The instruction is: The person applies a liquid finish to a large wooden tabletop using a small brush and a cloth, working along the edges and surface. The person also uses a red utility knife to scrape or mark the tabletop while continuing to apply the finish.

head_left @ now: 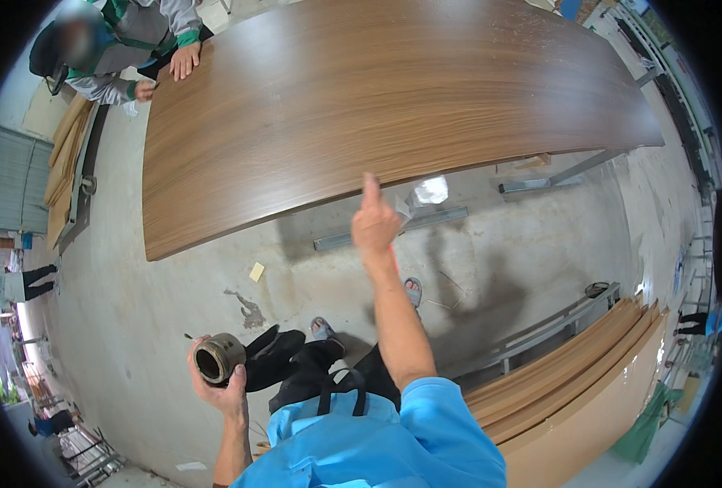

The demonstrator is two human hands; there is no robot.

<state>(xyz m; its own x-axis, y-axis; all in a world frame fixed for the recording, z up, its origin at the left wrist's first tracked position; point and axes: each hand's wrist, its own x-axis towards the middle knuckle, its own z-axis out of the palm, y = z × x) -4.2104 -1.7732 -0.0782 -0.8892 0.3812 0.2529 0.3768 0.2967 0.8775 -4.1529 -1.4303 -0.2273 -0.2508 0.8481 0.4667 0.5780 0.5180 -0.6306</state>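
Note:
A round, open tin (220, 359) with a dark inside is tilted in my left hand (221, 388), whose thumb and fingers wrap its sides. My right hand (375, 224) is stretched forward at the near edge of a large wood-grain panel (377, 98). Its index finger points out to the panel's edge while the other fingers look curled in. A thin orange-red strip (393, 259) shows beside that wrist; the rest of it is hidden by my hand and arm.
A co-worker (133, 49) rests both hands at the panel's far left corner. Stacked brown boards (564, 366) lie on a metal rack at my right. Under the panel are metal legs (393, 228) and a clear plastic wrap (430, 192). A yellow block (257, 272) lies on the floor.

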